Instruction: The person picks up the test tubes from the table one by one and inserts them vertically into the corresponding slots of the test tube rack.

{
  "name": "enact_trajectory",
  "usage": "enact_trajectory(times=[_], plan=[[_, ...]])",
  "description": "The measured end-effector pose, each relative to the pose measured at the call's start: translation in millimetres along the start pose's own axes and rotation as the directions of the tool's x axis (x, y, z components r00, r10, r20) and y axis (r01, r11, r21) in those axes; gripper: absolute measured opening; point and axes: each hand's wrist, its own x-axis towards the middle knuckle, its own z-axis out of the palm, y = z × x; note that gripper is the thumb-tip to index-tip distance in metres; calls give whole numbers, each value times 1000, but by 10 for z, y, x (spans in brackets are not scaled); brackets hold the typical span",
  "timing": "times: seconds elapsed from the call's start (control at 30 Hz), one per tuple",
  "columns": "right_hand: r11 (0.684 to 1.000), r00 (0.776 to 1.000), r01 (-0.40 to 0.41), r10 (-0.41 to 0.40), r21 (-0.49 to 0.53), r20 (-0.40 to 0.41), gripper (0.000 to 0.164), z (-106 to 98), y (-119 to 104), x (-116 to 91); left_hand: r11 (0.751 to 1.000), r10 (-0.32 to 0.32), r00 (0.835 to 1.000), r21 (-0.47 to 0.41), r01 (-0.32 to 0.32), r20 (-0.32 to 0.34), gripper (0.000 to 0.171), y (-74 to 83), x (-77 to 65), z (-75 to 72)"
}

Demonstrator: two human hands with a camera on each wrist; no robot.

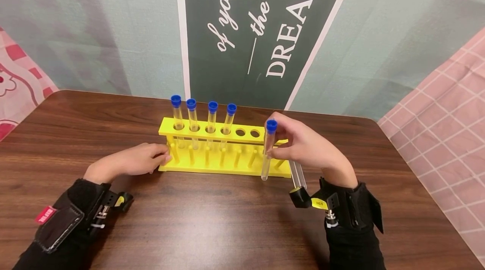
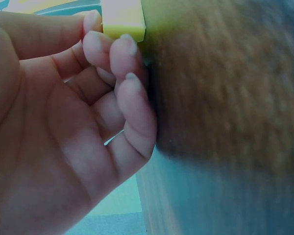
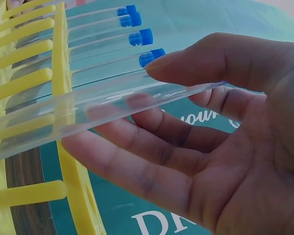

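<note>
A yellow test tube rack stands on the table, with four blue-capped test tubes upright in its left holes. At its left end my left hand pinches the base; in the left wrist view, thumb and fingertip meet at the yellow corner. My right hand holds another blue-capped clear test tube nearly upright, in front of the rack's right end. In the right wrist view, thumb and fingers lie along this transparent tube. My right hand hides part of the rack's right end.
More clear tubes lie on the table right of the rack, partly hidden by my right hand and the wrist camera. The brown wooden table ends at a hanging cloth backdrop with lettering. Pink cloth hangs at the right.
</note>
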Motion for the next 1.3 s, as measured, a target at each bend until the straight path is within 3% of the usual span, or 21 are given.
enact_trajectory(times=[0.23,0.67,0.87,1.3], plan=[[1000,1000,-17,17,14,3,31,27,-22,8,1000,-7,1000,-1,7,-5,21,1,-6,3],[999,1000,-5,5,-51,-1,31,59,-51,33,1000,7,1000,-6,-7,4,23,-6,-2,11],[1000,1000,-4,5,-20,18,31,82,-63,86,1000,2,1000,-9,-1,2,23,9,-12,5],[999,999,-6,8,-53,34,27,65,-61,236,1000,-5,1000,-16,5,12,24,14,-17,2]])
